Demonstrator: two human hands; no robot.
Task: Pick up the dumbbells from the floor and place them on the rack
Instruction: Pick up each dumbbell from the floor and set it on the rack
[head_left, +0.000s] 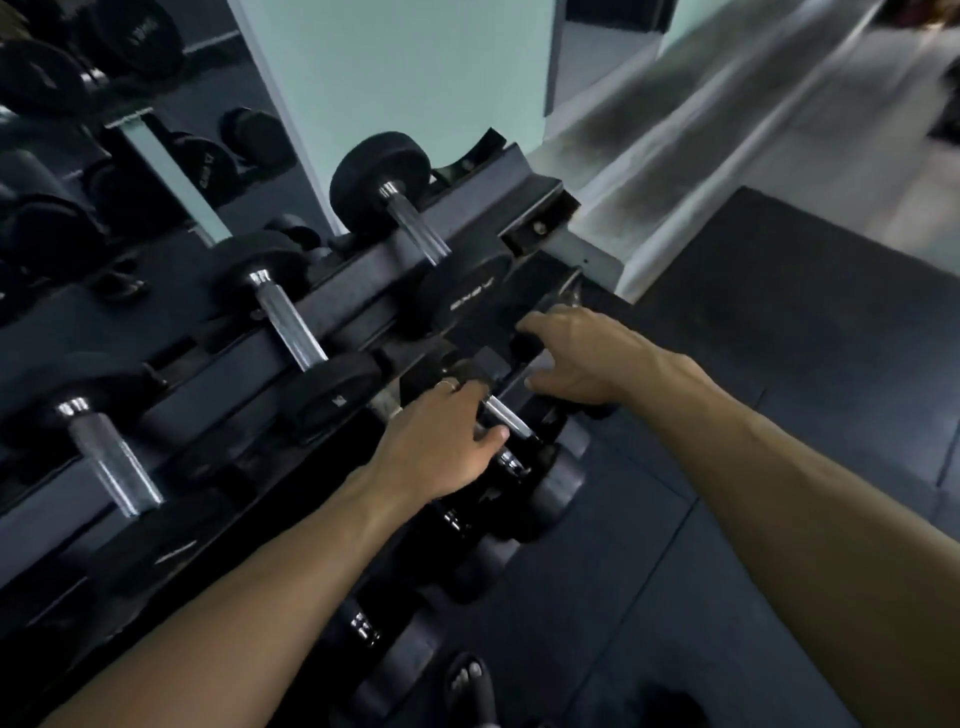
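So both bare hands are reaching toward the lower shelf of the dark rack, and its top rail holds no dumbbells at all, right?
Not quite: the head view shows the dark metal rack's top rail holding three black round-headed dumbbells with steel handles. Both hands do reach low.

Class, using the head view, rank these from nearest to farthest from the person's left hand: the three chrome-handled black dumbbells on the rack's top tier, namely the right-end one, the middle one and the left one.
1. Middle chrome-handled black dumbbell, up-left of the left hand.
2. Right-end dumbbell, above it, farther back.
3. Left dumbbell, far along the rack's top tier.
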